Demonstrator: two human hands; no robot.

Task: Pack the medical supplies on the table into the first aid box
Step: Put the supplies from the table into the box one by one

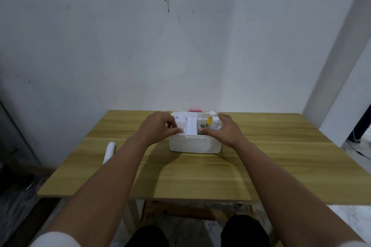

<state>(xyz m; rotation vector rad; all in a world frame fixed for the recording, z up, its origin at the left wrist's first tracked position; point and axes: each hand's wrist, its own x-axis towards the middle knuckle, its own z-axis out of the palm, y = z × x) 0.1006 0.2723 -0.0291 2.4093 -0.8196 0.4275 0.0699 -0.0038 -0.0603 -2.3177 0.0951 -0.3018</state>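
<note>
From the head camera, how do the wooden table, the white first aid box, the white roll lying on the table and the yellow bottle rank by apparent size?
Largest to smallest:
1. wooden table
2. first aid box
3. white roll, partly hidden by the left forearm
4. yellow bottle, partly hidden inside the box

The roll lies nearer the camera, so ranks 3 and 4 are unsure.

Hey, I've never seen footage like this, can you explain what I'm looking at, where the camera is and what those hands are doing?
The one picture comes from a camera worn on a person's head, looking down at their own bare arms; there is no robot. On the wooden table stands an open white first aid box already holding small bottles. The left hand has its fingers curled over the box's left side; what they hold is unclear. The right hand rests open over its right side. A white roll-like item lies on the table, unpacked.
</note>
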